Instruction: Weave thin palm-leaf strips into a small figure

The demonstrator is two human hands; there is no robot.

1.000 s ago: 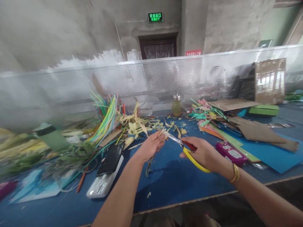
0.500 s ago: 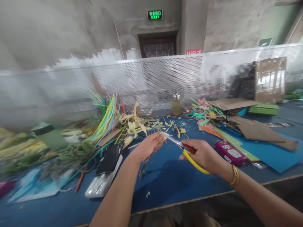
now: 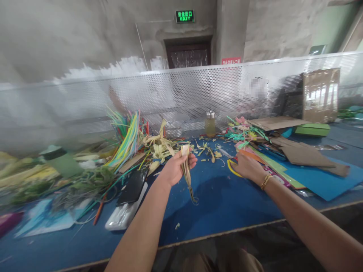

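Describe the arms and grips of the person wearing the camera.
The left arm and right arm show no sleeves in view. The left grip and right grip are ungloved. A gold-coloured bracelet rings the right arm near the grip; the left has none.

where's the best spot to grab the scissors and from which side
Probably by the yellow handle loop of the scissors, coming from the near right: the blades point away toward the far left, so the handle end faces the person. The right hand is at that end, hiding part of the handles.
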